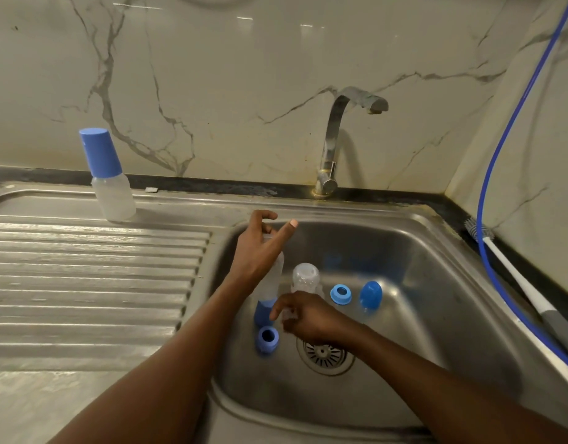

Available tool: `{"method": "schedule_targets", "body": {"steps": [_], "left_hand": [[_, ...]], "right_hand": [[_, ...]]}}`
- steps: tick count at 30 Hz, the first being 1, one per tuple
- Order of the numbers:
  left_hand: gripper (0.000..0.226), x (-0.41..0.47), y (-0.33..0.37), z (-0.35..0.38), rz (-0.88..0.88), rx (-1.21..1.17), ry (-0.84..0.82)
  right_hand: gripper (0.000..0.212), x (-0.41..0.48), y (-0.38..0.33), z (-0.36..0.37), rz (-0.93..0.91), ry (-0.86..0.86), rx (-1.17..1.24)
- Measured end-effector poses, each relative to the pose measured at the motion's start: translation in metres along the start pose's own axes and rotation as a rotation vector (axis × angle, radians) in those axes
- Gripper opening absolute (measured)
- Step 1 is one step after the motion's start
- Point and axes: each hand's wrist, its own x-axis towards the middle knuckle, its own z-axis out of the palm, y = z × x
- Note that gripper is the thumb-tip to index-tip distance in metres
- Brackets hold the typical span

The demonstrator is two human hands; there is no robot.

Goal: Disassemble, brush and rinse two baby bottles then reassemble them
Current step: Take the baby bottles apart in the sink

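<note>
My left hand holds a clear bottle tilted over the sink, its blue collar end pointing down; the forefinger sticks out straight. My right hand pinches a small clear piece, apparently a teat, just above the sink floor. A second clear bottle body stands behind that hand. Loose in the basin lie a blue ring, a blue dome cap and another blue collar. A capped bottle stands on the drainboard.
The steel sink has a drain under my right wrist. The tap is off, its spout turned right. A bottle brush lies along the right rim beside a blue hose. The ribbed drainboard spreads left.
</note>
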Motion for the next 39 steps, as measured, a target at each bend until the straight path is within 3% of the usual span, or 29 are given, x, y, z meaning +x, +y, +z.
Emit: {"method": "schedule_targets", "body": {"steps": [3,9,18,23,25,27,29,31,34,36,39], "left_hand": [[0.044,0.0,0.0,-0.001,0.002,-0.008,0.023],[0.044,0.0,0.002,-0.001,0.025,0.024,0.033],[0.045,0.0,0.001,-0.001,0.03,0.03,0.036],[0.043,0.002,-0.001,-0.001,0.015,0.024,0.036],[0.043,0.002,-0.003,-0.002,-0.012,-0.029,0.056],[0.039,0.004,-0.004,-0.003,-0.069,-0.177,0.075],[0.034,0.006,-0.004,-0.006,-0.166,-0.405,0.065],[0.028,0.008,-0.003,-0.01,-0.231,-0.636,0.039],[0.033,0.012,-0.003,-0.015,-0.308,-0.877,0.001],[0.045,0.012,-0.002,-0.014,-0.348,-0.956,-0.056],[0.054,0.007,0.004,-0.006,-0.331,-0.86,-0.21]], "right_hand": [[0.014,0.002,0.006,0.01,-0.087,-0.012,-0.06],[0.024,0.005,0.014,0.025,-0.048,-0.169,-0.248],[0.021,0.011,0.008,0.035,-0.12,-0.064,-0.289],[0.018,0.007,0.006,0.024,-0.142,-0.091,-0.273],[0.021,0.005,0.007,0.006,-0.103,-0.018,-0.243],[0.02,0.004,0.006,-0.016,-0.027,0.113,-0.101],[0.02,0.002,0.002,-0.034,0.046,0.168,0.272],[0.039,0.0,-0.007,-0.041,0.085,0.113,0.629],[0.068,-0.002,-0.018,-0.037,0.068,0.068,0.829],[0.074,0.002,-0.023,-0.033,0.029,0.152,0.994],[0.072,0.005,-0.025,-0.045,-0.014,0.209,1.099]]}}
